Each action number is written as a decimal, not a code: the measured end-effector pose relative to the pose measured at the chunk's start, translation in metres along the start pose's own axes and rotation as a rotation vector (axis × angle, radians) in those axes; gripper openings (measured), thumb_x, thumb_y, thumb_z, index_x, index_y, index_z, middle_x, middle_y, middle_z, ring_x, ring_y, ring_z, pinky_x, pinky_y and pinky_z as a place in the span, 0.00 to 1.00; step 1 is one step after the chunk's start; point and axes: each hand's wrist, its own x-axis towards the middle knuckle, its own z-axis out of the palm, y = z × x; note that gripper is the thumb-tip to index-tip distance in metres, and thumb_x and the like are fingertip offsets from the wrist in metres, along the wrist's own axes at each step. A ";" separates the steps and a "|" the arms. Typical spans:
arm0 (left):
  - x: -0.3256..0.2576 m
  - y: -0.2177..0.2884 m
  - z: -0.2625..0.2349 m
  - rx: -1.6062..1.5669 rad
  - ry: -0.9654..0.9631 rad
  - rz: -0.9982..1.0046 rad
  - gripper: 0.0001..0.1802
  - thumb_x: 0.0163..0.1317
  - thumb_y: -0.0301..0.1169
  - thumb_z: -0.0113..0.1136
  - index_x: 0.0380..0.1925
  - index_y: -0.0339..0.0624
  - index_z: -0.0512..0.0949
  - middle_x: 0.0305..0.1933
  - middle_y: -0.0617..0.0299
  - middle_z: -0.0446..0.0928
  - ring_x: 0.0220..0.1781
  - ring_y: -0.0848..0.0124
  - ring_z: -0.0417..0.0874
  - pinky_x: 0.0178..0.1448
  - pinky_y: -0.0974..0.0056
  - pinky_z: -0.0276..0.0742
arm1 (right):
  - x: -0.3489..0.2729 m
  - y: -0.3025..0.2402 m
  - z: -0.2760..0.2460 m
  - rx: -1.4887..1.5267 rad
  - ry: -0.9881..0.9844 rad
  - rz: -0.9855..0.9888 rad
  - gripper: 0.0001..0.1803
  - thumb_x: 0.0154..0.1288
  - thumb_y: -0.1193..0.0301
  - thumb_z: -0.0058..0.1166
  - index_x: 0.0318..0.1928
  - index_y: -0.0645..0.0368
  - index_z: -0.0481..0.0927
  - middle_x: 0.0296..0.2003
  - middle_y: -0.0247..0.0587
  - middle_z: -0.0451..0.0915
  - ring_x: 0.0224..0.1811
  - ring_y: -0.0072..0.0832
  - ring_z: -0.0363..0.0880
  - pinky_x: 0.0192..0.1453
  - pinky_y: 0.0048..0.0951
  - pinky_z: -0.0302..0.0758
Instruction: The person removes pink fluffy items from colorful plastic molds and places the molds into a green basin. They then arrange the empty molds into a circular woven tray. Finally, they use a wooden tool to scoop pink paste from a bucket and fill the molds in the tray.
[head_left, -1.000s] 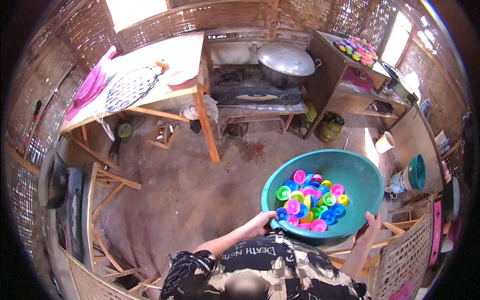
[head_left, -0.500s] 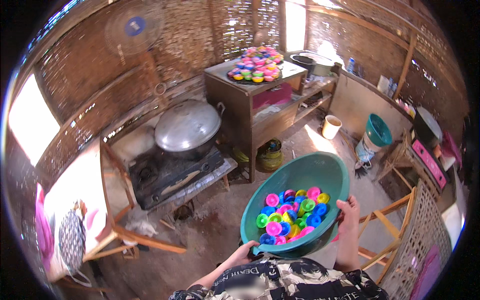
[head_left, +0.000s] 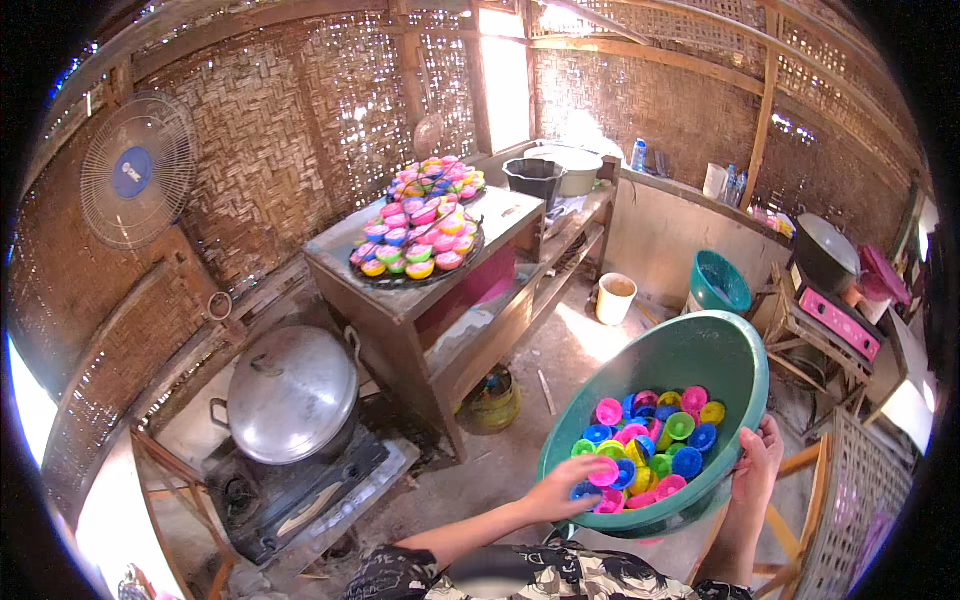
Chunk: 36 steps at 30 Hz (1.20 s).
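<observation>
A large green plastic basin (head_left: 690, 345) is tilted toward me at the lower right. In it lies a loose heap of small plastic cups (head_left: 680, 427) in pink, blue, yellow and green. My right hand (head_left: 757, 462) is closed round the basin's right rim. Over the near left rim reaches my left hand (head_left: 560, 490), its fingers stretched out at the cups beside a pink one; no cup is plainly held in it. Two dark trays (head_left: 478, 247) of similar filled cups stand on the wooden cabinet (head_left: 335, 240).
A lidded metal pot (head_left: 292, 395) sits on a stove (head_left: 350, 490) at the left, below a wall fan (head_left: 135, 172). A white bucket (head_left: 616, 298), a teal basin (head_left: 720, 282) and a yellow can (head_left: 495, 402) stand beyond the basin. A woven panel (head_left: 850, 510) is at the right.
My left hand has let go of the basin's near left rim and moved in over the cups. The view has turned to the right. My right hand still grips the rim.
</observation>
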 end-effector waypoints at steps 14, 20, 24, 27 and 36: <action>0.292 -0.116 0.014 0.165 -0.671 0.284 0.30 0.51 0.37 0.62 0.55 0.44 0.70 0.68 0.51 0.56 0.73 0.50 0.48 0.68 0.39 0.50 | 0.283 0.035 0.016 -0.045 -0.077 -0.054 0.15 0.48 0.73 0.54 0.37 0.65 0.70 0.29 0.36 0.77 0.28 0.17 0.74 0.35 0.16 0.69; 0.379 -0.188 -0.021 0.346 -0.752 0.443 0.29 0.49 0.40 0.61 0.54 0.45 0.71 0.69 0.52 0.54 0.74 0.52 0.45 0.69 0.36 0.46 | 0.377 0.074 0.047 0.004 -0.098 -0.042 0.16 0.47 0.72 0.55 0.37 0.65 0.70 0.30 0.36 0.77 0.30 0.18 0.74 0.36 0.16 0.69; 0.429 -0.231 -0.048 0.461 -0.790 0.422 0.29 0.48 0.40 0.60 0.54 0.46 0.72 0.69 0.52 0.55 0.73 0.52 0.46 0.69 0.36 0.46 | 0.440 0.086 0.081 0.020 -0.121 -0.065 0.17 0.46 0.72 0.56 0.38 0.65 0.70 0.31 0.37 0.77 0.30 0.18 0.75 0.38 0.17 0.71; 0.469 -0.260 -0.070 0.523 -0.721 0.470 0.30 0.46 0.37 0.59 0.54 0.48 0.72 0.69 0.54 0.54 0.74 0.53 0.46 0.69 0.36 0.45 | 0.485 0.100 0.110 0.029 -0.169 -0.083 0.18 0.46 0.72 0.56 0.38 0.65 0.70 0.32 0.37 0.77 0.31 0.19 0.75 0.39 0.18 0.72; 0.576 -0.339 -0.115 0.711 -0.648 0.326 0.26 0.51 0.35 0.53 0.54 0.55 0.72 0.69 0.62 0.56 0.74 0.59 0.47 0.68 0.34 0.45 | 0.623 0.137 0.166 0.071 -0.332 -0.094 0.17 0.47 0.71 0.57 0.37 0.64 0.71 0.30 0.37 0.76 0.30 0.19 0.73 0.37 0.18 0.69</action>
